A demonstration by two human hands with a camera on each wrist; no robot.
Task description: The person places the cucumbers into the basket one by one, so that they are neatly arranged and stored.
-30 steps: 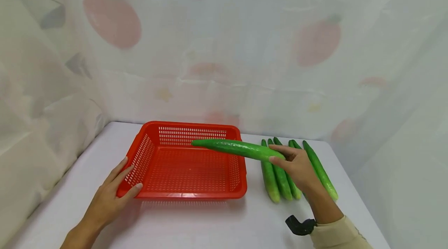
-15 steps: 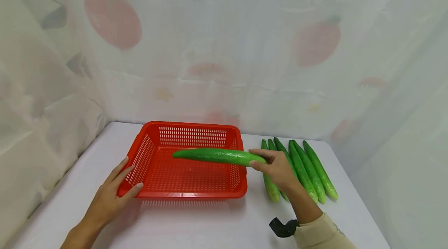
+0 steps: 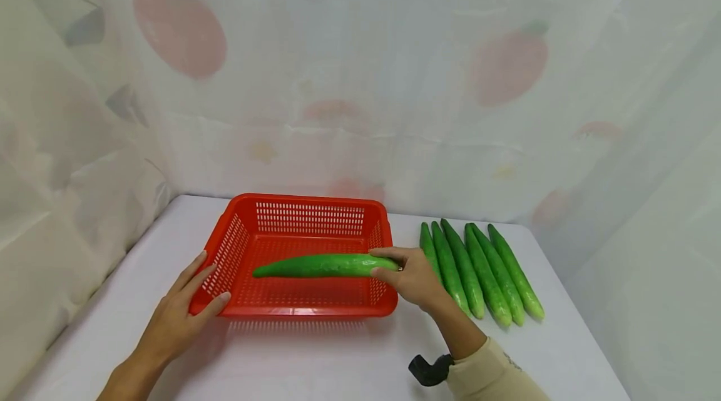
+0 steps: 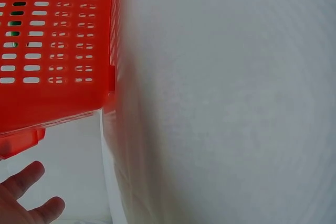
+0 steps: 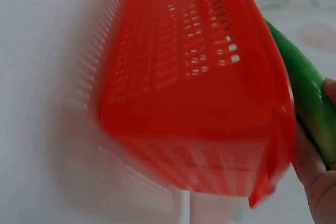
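A long green cucumber [image 3: 315, 266] lies crosswise over the opening of a red plastic basket [image 3: 293, 312] in the head view, its dark tip pointing left. My right hand [image 3: 414, 279] pinches its pale right end between thumb and fingers, just above the basket's right rim. The right wrist view shows the same cucumber [image 5: 302, 85] beyond the basket's wall, with part of the hand beside it. At the basket's front left corner, my left hand [image 3: 171, 326] rests with spread, fairly straight fingers along the rim. Two of its fingers [image 4: 50, 208] show below the basket in the left wrist view.
Several more cucumbers [image 3: 490, 276] lie side by side on the white table [image 3: 315, 363], right of the basket. A pale printed sheet [image 3: 360, 76] hangs behind the table and along its sides. A black strap piece [image 3: 430, 370] sticks out at the right wrist.
My right hand has carried the cucumber left and slightly down, from beside the other cucumbers to over the basket. The left hand has stayed at the basket's corner.
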